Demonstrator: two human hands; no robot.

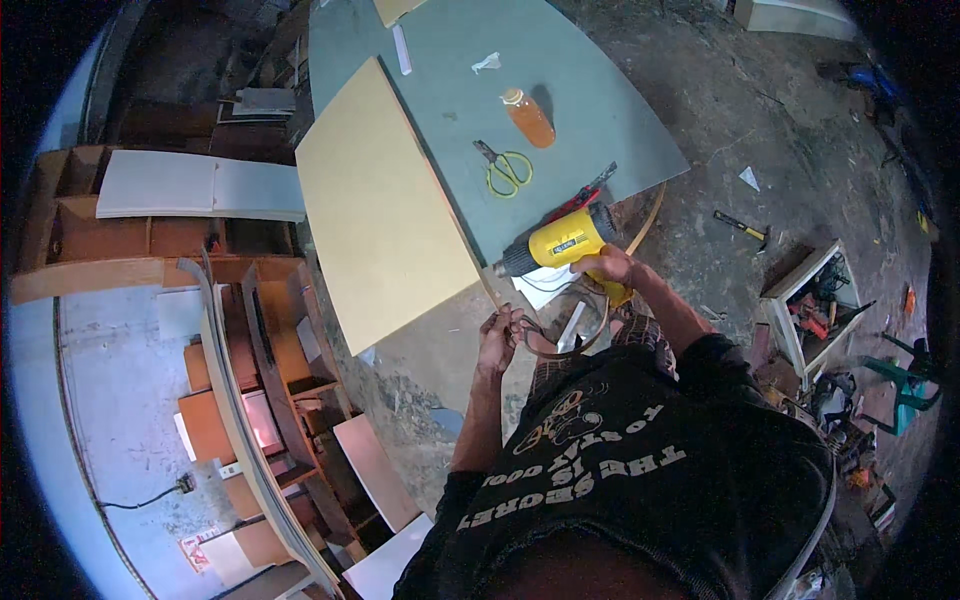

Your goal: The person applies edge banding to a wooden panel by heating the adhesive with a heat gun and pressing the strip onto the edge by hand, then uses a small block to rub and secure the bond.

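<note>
The right hand (606,266) is closed around the handle of a yellow heat gun (560,240), whose dark nozzle points left toward the near corner of a pale yellow board (380,200) lying on the grey-green worktop (600,110). The left hand (497,338) is pinched on a thin brown edge strip (560,345) just below that corner; the strip loops away to the right, under the heat gun and up past the rim of the worktop. Judged from this arrangement, the work in hand is heating the strip where it meets the edge of the board. For a sound result, keep the nozzle near the strip but apart from it, and sweep along the edge rather than dwelling on one spot, as a fixed stream of hot air is likely to scorch the band or the face of the board. Keep the fingers of the left hand behind the heated zone and hold the strip taut and aligned with the edge. Yellow-handled scissors (508,170) and an orange bottle (528,117) lie on the worktop, well apart from the nozzle.
</note>
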